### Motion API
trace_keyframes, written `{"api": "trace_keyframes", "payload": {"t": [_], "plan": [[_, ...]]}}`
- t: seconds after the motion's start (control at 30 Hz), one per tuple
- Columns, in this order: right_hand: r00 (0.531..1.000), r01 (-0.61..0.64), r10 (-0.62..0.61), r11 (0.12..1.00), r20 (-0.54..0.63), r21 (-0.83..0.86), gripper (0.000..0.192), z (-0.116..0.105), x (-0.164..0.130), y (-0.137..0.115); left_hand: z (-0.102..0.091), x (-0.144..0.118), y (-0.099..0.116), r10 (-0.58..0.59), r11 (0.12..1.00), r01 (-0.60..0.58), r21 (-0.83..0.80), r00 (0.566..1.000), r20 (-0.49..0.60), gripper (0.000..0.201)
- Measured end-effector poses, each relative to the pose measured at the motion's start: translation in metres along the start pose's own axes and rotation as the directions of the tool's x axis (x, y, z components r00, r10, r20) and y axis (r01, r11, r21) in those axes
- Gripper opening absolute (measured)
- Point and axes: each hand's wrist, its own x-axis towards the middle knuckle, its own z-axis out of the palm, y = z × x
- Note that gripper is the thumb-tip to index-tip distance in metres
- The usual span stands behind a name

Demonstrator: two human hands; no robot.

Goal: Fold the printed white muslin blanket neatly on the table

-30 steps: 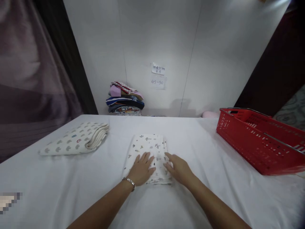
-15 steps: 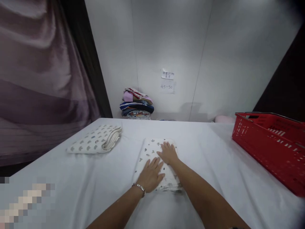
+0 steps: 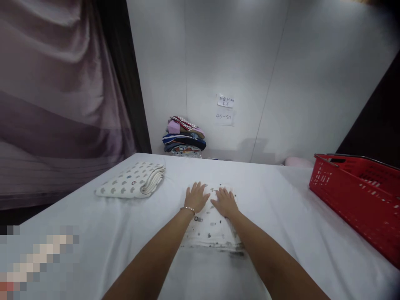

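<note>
A folded white cloth (image 3: 211, 229) with small dark prints lies flat in the middle of the white table (image 3: 275, 208). My left hand (image 3: 196, 196), with a thin bracelet on the wrist, rests palm down on the cloth's far left part, fingers spread. Beside it, my right hand (image 3: 224, 202) presses flat on the far right part of the same cloth. Both forearms stretch over the cloth and hide part of it. Neither hand grips anything.
A second folded cloth (image 3: 133, 185) with grey prints lies at the table's far left. A red plastic basket (image 3: 359, 196) stands at the right edge. A stack of coloured fabrics (image 3: 183, 136) sits by the wall under paper notes (image 3: 225, 109). A curtain (image 3: 56, 96) hangs left.
Both hands have slid along the printed cloth to its far end; the left hand moved up from the near part. The view has shifted left, so the basket sits further right.
</note>
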Motion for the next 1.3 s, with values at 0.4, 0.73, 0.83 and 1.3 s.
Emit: {"api": "trace_keyframes", "payload": {"t": [0.4, 0.73, 0.83, 1.3], "plan": [[1.0, -0.01, 0.01, 1.0, -0.008, -0.026, 0.063, 0.009, 0.003, 0.003, 0.031, -0.002, -0.022, -0.127, 0.992, 0.127, -0.024, 0.992, -0.007, 0.061], [1.0, -0.025, 0.025, 1.0, -0.015, -0.014, 0.062, 0.004, -0.003, -0.001, 0.007, -0.042, -0.012, -0.331, 0.938, 0.333, -0.097, 0.943, 0.035, 0.07], [0.999, -0.051, 0.05, 0.998, -0.021, -0.022, 0.061, 0.006, -0.006, -0.001, 0.0, -0.069, -0.023, -0.368, 0.898, 0.394, -0.199, 0.917, 0.154, 0.064], [0.971, -0.193, 0.163, 0.966, -0.174, -0.172, 0.061, 0.013, -0.042, -0.017, -0.035, -0.075, -0.04, -0.322, 0.882, 0.295, -0.367, 0.947, -0.013, 0.062]]}}
